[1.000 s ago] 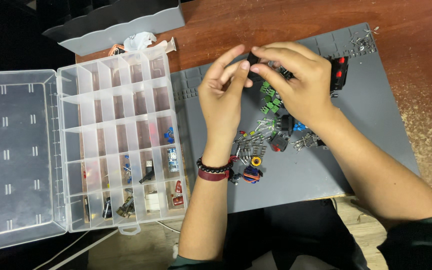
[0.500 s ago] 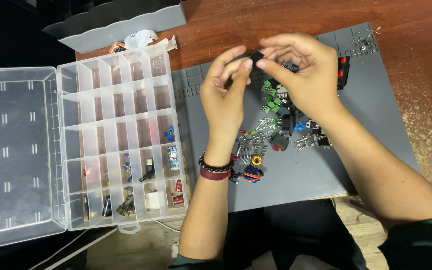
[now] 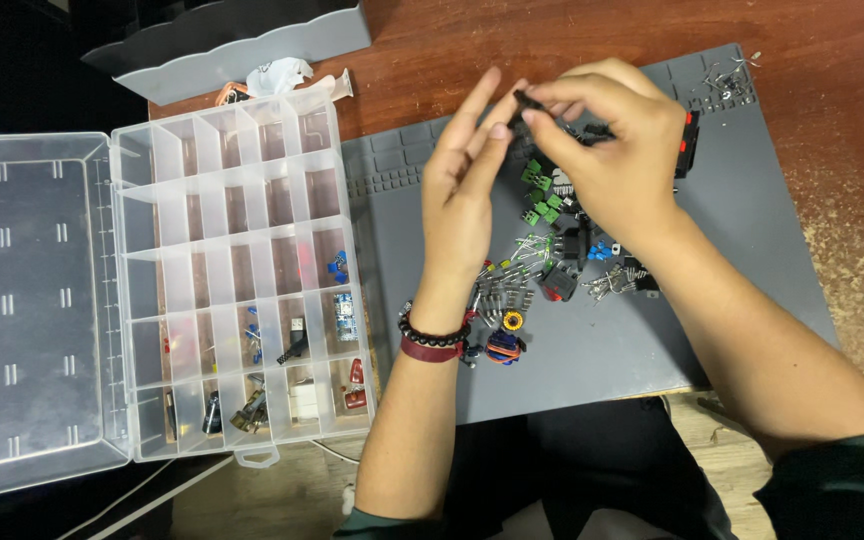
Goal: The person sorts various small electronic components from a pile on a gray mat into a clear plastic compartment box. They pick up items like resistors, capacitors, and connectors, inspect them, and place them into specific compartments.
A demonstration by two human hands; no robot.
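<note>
Both hands are sitting slightly higher and further right over the mat than half a second ago, and the small dark part has come up with them. The right hand (image 3: 617, 150) is pinching that small black component (image 3: 524, 100) between thumb and forefinger, fingers clamped on it, while the left hand (image 3: 467, 190) is holding its fingers (image 3: 487, 115) straight and close together, their tips touching or just beside the same part; whether the left is actually gripping it cannot be told. The component is being held in the air above the grey work mat (image 3: 712, 250), over the heap of loose parts (image 3: 552, 260), which includes green terminal blocks (image 3: 540, 195). To the left on the bench (image 3: 552, 35), the clear compartment box (image 3: 237, 280) is lying open, with a few parts in its lower cells.

By my reading, the step in hand is examining or separating 1 piece picked from the heap. A next move would call for a steady pinch and care not to drop so small a part back among the others.
</note>
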